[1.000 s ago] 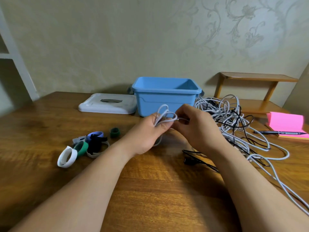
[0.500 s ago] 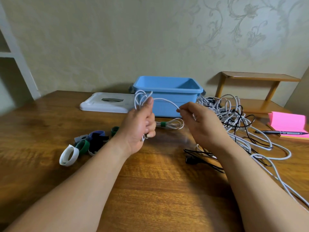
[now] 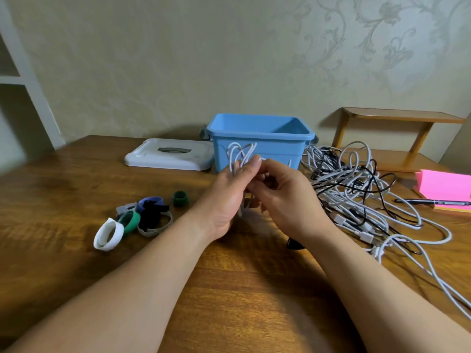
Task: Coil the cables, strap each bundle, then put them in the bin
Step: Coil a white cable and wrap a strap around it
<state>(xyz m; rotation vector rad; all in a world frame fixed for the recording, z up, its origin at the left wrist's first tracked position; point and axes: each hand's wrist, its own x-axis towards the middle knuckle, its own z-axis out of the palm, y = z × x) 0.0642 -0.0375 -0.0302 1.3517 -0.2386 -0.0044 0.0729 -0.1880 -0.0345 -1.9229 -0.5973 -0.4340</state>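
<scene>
My left hand [image 3: 230,197] grips a small coil of white cable [image 3: 239,155], whose loops stick up above my thumb in front of the blue bin [image 3: 260,135]. My right hand [image 3: 285,197] is pressed close against the left, fingers curled on the same coil; what its fingertips pinch is hidden. A tangle of white and black cables [image 3: 356,189] lies to the right on the wooden table [image 3: 229,289]. Several rolled straps [image 3: 139,219] in white, green, black, blue and grey lie to the left.
The bin's white lid [image 3: 169,155] lies left of the bin. A pink notepad [image 3: 446,187] with a black pen [image 3: 433,202] sits at the right edge, below a small wooden shelf [image 3: 402,115]. A black plug [image 3: 293,243] lies under my right wrist.
My right hand, which held the cable out to the right half a second ago, has come in against my left hand. The coil in my left hand now has more loops standing upright.
</scene>
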